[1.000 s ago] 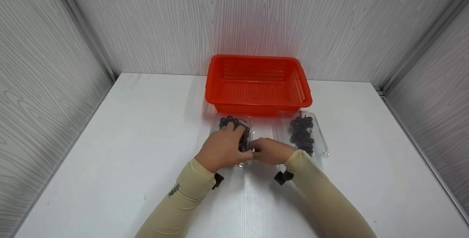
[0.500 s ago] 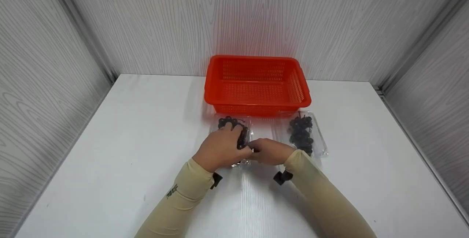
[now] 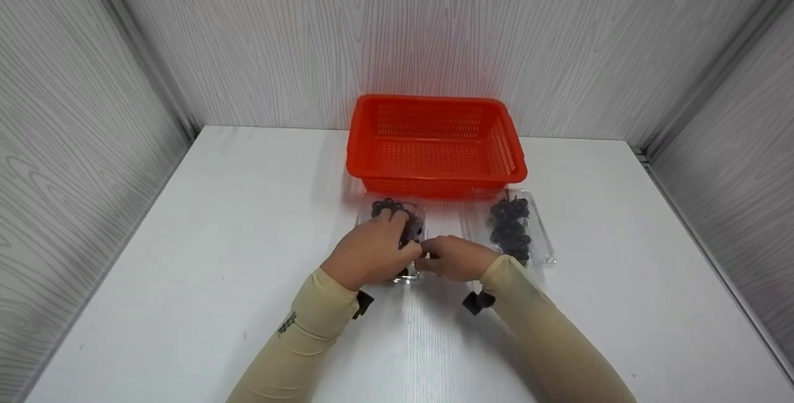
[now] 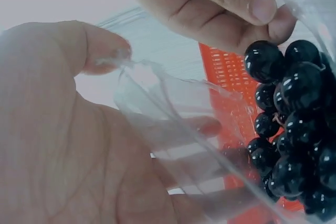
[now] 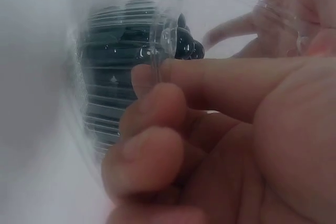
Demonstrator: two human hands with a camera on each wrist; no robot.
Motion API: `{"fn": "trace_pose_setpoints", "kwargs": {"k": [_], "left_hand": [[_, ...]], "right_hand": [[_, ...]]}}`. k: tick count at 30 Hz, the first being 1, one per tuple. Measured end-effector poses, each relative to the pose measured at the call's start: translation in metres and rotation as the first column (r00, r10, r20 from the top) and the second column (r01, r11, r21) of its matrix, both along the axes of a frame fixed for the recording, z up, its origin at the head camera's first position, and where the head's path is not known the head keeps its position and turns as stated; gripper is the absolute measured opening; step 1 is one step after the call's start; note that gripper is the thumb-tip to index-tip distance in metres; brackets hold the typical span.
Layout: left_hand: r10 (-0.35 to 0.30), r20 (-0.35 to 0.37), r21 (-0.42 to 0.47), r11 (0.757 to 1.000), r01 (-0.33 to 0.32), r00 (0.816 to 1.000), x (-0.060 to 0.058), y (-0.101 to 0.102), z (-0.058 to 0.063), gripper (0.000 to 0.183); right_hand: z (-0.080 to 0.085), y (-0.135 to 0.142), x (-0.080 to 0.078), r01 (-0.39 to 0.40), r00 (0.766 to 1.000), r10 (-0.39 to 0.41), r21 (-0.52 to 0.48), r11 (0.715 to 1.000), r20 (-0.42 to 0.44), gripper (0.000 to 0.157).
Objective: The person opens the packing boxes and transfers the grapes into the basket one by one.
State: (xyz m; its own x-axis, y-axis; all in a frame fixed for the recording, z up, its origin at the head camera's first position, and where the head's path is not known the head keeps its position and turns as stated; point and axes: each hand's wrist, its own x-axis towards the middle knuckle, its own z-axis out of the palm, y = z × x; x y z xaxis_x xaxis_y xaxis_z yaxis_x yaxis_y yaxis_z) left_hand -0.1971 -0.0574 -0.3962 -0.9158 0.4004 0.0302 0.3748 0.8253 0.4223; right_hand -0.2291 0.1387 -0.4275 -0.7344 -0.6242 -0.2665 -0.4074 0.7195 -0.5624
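Note:
My left hand (image 3: 371,251) lies over a clear plastic clamshell box (image 3: 407,278) of dark grapes (image 4: 296,124). In the left wrist view, the box's thin lid (image 4: 168,114) stands raised between my left thumb and fingers, with the fingers showing through the plastic. At the box's right side, my right hand (image 3: 459,258) pinches the rim (image 5: 156,59) between thumb and fingertips. Through the ribbed wall in the right wrist view the grapes look blurred. In the head view, my left hand covers much of this box.
A second clear box (image 3: 543,239) with dark grapes (image 3: 510,229) lies to the right, close by my right wrist. Behind both boxes a red slotted basket (image 3: 437,177) stands on the white table (image 3: 260,217). Pale wood-grain panels (image 3: 273,43) enclose the back and sides.
My left hand has shifted slightly left and its thumb has drawn back a little from the right fingertips. The right hand stays nearly in place at the box's edge.

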Motion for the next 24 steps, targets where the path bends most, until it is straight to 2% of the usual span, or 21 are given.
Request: {"fn": "trace_pose_setpoints", "kwargs": {"k": [3,7,12,18,21,24], "left_hand": [[-0.024,-0.013,-0.028,0.999,0.023,1.0,0.0,-0.001,-0.002,0.058],[-0.054,-0.035,-0.06,0.997,0.052,0.998,0.001,-0.002,-0.004,0.077],[-0.054,-0.041,-0.059,0.997,0.051,0.998,0.003,-0.002,-0.004,0.087],[-0.033,-0.011,-0.047,0.998,0.032,0.999,0.002,-0.003,0.001,0.084],[-0.018,0.03,-0.038,0.999,0.019,0.999,0.001,-0.005,0.002,0.083],[-0.003,0.053,-0.035,0.999,0.005,0.999,0.0,-0.006,0.002,0.087]], "right_hand": [[0.0,0.0,0.001,-0.013,0.999,0.014,0.022,1.0,-0.039,0.012],[0.0,0.0,0.001,-0.027,0.994,0.033,0.066,0.997,-0.101,0.017],[0.001,-0.001,0.004,-0.022,0.98,0.043,0.106,0.994,-0.195,0.02],[0.004,-0.002,0.01,0.003,0.963,0.029,0.118,0.993,-0.269,0.044],[0.006,-0.003,0.011,-0.03,0.956,0.055,0.091,0.995,-0.29,0.03],[0.008,-0.002,0.008,-0.07,0.935,0.086,0.061,0.996,-0.345,0.013]]}}
